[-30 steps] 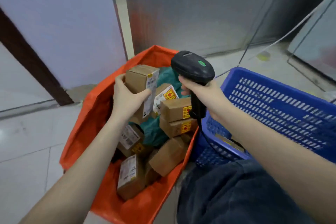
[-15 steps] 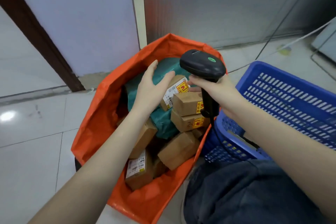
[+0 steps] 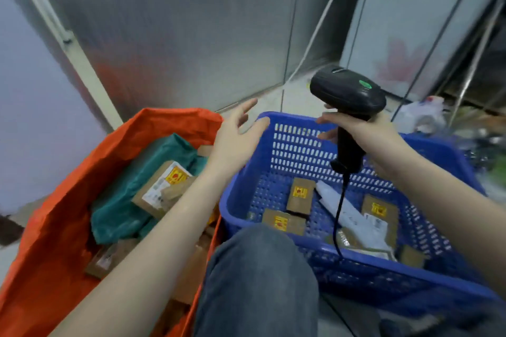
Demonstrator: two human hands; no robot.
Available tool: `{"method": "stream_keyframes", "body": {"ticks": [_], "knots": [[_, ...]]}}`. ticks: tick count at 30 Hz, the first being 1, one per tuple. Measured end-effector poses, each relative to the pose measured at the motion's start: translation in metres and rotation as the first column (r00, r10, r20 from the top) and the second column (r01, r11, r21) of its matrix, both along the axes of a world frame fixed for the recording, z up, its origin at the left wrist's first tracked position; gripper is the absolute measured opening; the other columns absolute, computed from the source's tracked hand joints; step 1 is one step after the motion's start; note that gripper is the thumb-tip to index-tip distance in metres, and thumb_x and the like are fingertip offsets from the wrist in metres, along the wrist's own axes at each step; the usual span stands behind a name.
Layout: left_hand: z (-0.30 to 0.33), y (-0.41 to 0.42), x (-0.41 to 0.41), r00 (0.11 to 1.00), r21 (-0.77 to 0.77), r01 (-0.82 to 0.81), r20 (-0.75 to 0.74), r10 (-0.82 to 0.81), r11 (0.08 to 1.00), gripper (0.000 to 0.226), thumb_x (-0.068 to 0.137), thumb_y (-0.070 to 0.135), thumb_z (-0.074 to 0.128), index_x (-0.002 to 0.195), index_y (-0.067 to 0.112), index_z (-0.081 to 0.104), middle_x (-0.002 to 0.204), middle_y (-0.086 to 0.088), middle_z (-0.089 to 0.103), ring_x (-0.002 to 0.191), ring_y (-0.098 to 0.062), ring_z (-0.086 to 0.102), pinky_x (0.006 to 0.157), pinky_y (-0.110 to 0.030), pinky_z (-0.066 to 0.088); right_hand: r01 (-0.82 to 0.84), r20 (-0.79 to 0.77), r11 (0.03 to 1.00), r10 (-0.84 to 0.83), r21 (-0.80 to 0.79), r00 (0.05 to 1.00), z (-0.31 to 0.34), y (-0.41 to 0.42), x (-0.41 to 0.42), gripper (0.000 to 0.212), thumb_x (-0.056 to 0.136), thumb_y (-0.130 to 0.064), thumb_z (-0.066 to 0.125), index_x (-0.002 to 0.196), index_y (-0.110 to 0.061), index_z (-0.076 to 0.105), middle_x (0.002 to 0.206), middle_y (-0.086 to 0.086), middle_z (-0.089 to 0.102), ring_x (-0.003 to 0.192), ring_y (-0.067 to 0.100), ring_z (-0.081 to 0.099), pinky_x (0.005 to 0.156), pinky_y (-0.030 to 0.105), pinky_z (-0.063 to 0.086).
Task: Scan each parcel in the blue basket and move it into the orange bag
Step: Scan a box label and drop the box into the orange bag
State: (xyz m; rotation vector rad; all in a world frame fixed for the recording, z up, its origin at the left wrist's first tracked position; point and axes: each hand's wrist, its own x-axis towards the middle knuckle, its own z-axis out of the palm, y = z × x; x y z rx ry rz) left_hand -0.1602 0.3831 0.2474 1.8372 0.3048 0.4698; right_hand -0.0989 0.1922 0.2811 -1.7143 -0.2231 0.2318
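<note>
My empty left hand [image 3: 235, 139], fingers spread, hovers at the perforated blue plastic basket [image 3: 356, 279], where several brown cardboard parcels [image 3: 299, 194] remain unscanned. My right hand [image 3: 367, 131] grips the black handheld scanner [image 3: 347, 93] above it. Left of the basket, the orange bag [image 3: 54, 241] already holds many.

A crumpled white plastic bag [image 3: 423, 115] lies beside metal-framed panels [image 3: 416, 21].

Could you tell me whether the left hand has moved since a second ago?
Yes. The left hand let go of its box over the orange bag and has swung right, now open and empty at the blue basket rim.
</note>
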Motion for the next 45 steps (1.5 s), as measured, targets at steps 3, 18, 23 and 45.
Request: {"method": "stream_keyframes", "body": {"ticks": [3,18,23,45], "knots": [[0.0,-0.048,0.031,0.988,-0.004,0.153,-0.036,-0.153,0.988,0.044,0.093,0.025,0.059,0.136,0.027,0.049,0.133,0.009,0.051,0.124,-0.004,0.045,0.104,-0.024,0.036,0.13,0.012,0.991,-0.13,-0.02,0.991,-0.006,-0.059,0.012,0.024,0.086,-0.011,0.067,0.109,-0.011,0.062,0.082,0.002,0.071,0.053,0.01,0.065,0.066,0.024,0.056],[-0.115,-0.192,0.123,0.828,0.038,0.484,-0.345,-0.443,0.874,0.053,0.094,0.028,0.058,0.143,0.023,0.04,0.148,0.008,0.041,0.135,-0.01,0.037,0.103,-0.026,0.032,0.356,-0.137,0.924,-0.374,-0.142,0.917,-0.128,-0.222,0.052,0.008,0.084,-0.018,0.07,0.077,-0.02,0.067,0.07,0.005,0.069,0.061,0.014,0.063,0.077,0.038,0.051],[-0.176,-0.203,0.138,0.729,0.001,0.552,-0.486,-0.482,0.834,0.054,0.093,0.031,0.059,0.143,0.024,0.039,0.147,0.007,0.041,0.135,-0.012,0.037,0.105,-0.03,0.033,0.342,-0.191,0.933,-0.359,-0.114,0.914,-0.167,-0.23,0.068,0.009,0.088,-0.019,0.067,0.079,-0.021,0.066,0.069,0.002,0.067,0.064,0.016,0.062,0.084,0.039,0.049],[-0.312,-0.263,0.164,-0.175,-0.364,0.892,-0.824,-0.538,0.267,0.088,0.082,0.022,0.074,0.151,0.023,0.02,0.152,-0.001,0.036,0.135,-0.018,0.039,0.099,-0.022,0.032,0.279,-0.371,0.953,-0.303,-0.119,0.878,-0.267,-0.231,0.096,0.018,0.088,-0.015,0.064,0.105,-0.008,0.065,0.08,0.005,0.064,0.064,0.015,0.061,0.066,0.027,0.051]]}}
